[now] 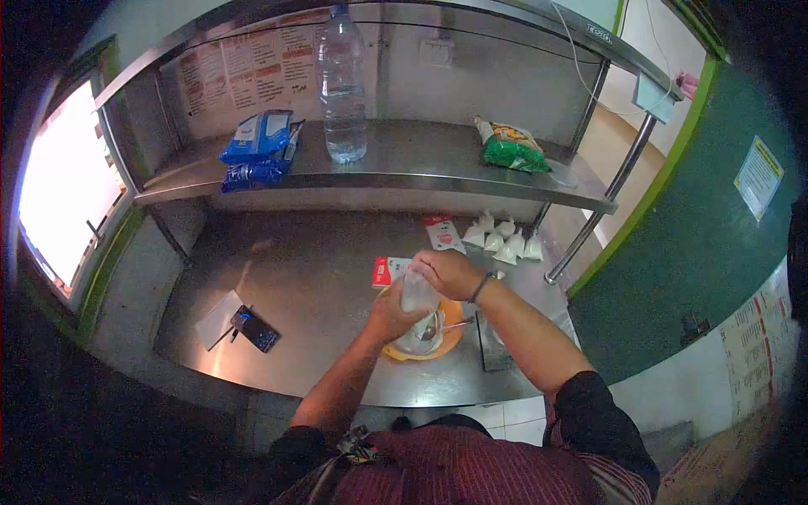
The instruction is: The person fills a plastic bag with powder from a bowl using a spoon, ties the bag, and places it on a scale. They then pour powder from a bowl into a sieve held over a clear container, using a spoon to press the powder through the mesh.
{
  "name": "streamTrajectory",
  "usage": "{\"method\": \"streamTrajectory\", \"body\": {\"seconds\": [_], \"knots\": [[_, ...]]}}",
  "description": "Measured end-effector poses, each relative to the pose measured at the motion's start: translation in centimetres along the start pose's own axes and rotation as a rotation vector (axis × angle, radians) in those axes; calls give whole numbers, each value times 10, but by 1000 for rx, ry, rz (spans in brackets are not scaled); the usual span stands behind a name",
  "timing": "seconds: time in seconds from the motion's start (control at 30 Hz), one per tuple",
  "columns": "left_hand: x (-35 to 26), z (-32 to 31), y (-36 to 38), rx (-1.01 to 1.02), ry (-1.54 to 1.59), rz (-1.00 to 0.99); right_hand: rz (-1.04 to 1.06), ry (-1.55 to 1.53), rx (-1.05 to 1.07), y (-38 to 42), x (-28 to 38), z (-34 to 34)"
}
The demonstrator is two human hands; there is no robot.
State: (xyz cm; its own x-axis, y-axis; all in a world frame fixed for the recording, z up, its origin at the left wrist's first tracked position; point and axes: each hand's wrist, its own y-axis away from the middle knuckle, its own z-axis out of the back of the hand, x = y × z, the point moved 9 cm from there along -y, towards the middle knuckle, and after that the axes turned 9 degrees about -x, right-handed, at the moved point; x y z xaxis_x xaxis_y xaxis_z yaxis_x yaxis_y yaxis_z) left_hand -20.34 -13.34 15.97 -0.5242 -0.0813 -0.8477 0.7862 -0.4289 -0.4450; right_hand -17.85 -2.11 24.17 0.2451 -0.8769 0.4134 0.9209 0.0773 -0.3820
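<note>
In the head view, my left hand (396,311) is wrapped round the lower part of a small clear plastic bag (418,291) with whitish contents. My right hand (452,273) grips the bag's top with fingers closed. Just below the bag sits a yellow bowl (451,342) holding white powder. A metal spoon (459,323) lies in the bowl, its handle pointing right. Beside the bowl, partly hidden by my right forearm, is a dark flat device (492,349), perhaps a scale.
Several tied bags of white powder (508,246) stand at the back right near red-and-white packets (444,235). A phone (254,328) and paper (217,320) lie left. The overhead shelf (404,178) carries a water bottle (342,93), blue packets (259,150) and a green packet (513,150).
</note>
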Motion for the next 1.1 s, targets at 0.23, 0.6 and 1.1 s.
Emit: {"method": "streamTrajectory", "body": {"seconds": [0.23, 0.6, 1.1], "knots": [[14, -29, -7, -107, -299, -199, 0, 39, 11, -3, 26, -17], [34, -42, -2, 66, -129, 18, -191, -180, -153, 3, -6, -8], [43, -57, -5, 168, -140, -40, -309, -46, -212, 36, 3, 4]]}}
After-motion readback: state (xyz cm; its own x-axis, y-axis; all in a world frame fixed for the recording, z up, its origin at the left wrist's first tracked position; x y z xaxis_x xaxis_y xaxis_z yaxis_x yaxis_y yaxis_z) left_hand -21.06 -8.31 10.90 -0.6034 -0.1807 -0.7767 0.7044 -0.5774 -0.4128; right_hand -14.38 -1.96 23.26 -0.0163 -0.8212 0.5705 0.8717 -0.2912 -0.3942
